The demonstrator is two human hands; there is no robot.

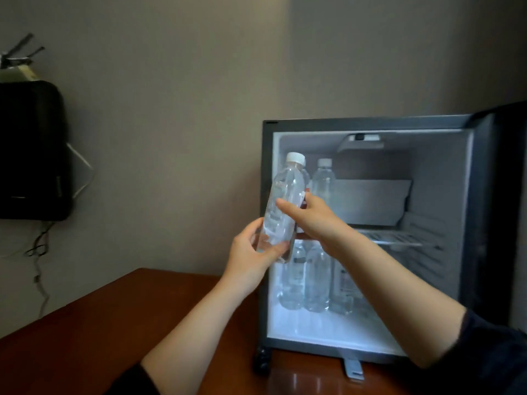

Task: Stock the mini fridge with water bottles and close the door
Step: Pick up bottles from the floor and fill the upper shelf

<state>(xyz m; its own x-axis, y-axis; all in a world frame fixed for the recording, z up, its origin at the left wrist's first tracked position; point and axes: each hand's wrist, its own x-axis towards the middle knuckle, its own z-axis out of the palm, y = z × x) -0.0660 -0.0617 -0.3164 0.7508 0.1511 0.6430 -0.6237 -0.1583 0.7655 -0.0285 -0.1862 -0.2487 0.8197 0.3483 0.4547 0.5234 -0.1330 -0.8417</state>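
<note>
item: held water bottle [282,206], clear, white cap, tilted with the cap leaning right. it is in the air in front of the left frame edge of the open mini fridge [368,125], above the wooden table [114,323], not yet inside.

risks, near to far:
- slip during a hand-to-hand change of grip: the plastic is smooth, and if one hand lets go early the bottle likely drops onto the table.
- cap or shoulder catching the fridge's left frame, because the bottle sits level with that edge.
- knocking over the upper-shelf bottles [323,181], which stand close to the left wall, right where this one would enter.
- the door [510,195], swung wide at right, may fail to shut if a bottle is left too far forward.

hands:
- left hand [251,252]: fingers and thumb curled around the bottle's base, clamped on it.
- right hand [310,220]: thumb across the front of the bottle's middle, fingers behind it; appears to grip it.

further in: lower bottles [316,280] standing in a group on the fridge floor.
</note>
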